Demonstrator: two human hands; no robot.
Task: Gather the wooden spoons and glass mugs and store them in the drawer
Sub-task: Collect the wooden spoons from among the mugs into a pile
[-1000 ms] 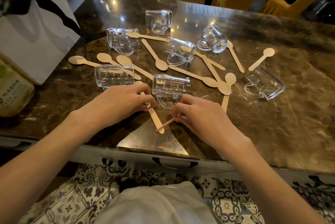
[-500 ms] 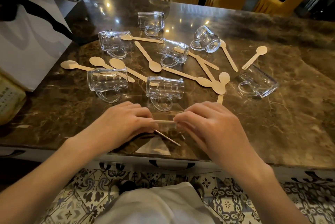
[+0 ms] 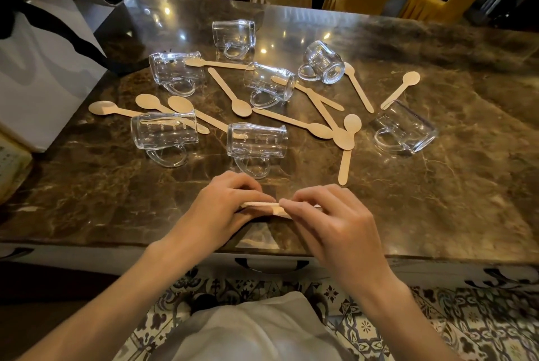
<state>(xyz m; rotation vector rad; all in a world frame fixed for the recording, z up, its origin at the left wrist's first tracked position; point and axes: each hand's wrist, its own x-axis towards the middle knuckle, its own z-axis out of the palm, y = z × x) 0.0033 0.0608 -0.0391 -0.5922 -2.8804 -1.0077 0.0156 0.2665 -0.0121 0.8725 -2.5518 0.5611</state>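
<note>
While palms-down, L hand (image 3: pixel 224 210), R hand (image 3: pixel 332 225), fingers (image 3: pixel 304 200) round wooden spoons (image 3: pixel 261 204)

Person, head view. Left hand (image 3: pixel 224 209) and right hand (image 3: pixel 329 226) bare; both forearms (image 3: pixel 122 296) uncovered down to the lower frame edge. Pale grey-white garment (image 3: pixel 256 334) at bottom centre, below the near edge of the counter (image 3: pixel 437 200): plain smooth fabric, soft folds. Whether it is a shirt or trousers cannot be told.

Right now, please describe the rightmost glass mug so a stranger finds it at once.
On the dark brown marble table, look right of the scattered pale wooden spoons. The clear glass mug lies on its side, alone, apart from the other six mugs.
</note>
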